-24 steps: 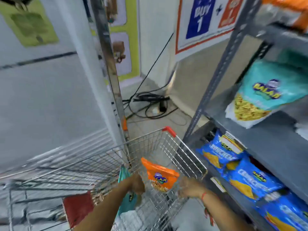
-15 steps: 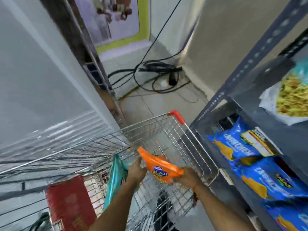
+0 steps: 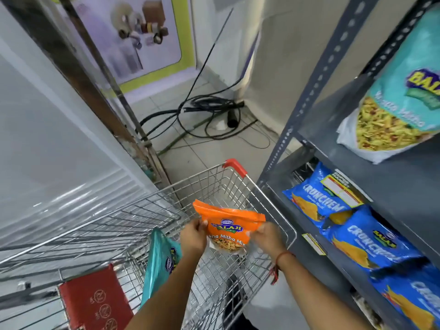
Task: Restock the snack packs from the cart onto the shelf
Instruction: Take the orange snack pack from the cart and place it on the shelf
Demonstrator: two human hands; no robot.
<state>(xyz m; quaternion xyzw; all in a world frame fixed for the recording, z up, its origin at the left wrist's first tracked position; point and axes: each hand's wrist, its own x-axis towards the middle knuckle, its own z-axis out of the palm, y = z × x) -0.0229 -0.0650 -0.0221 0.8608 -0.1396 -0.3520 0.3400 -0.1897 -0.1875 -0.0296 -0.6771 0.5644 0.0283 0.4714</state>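
From the head view, our left hand (image 3: 193, 236) and right hand (image 3: 266, 236) pinched the glossy orange snack pack (image 3: 227, 226) (crinkled foil) by its sides above the wire cart (image 3: 266, 201), beside the grey steel shelf (image 3: 390, 177)

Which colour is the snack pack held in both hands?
Orange snack pack, seen best in the head view.
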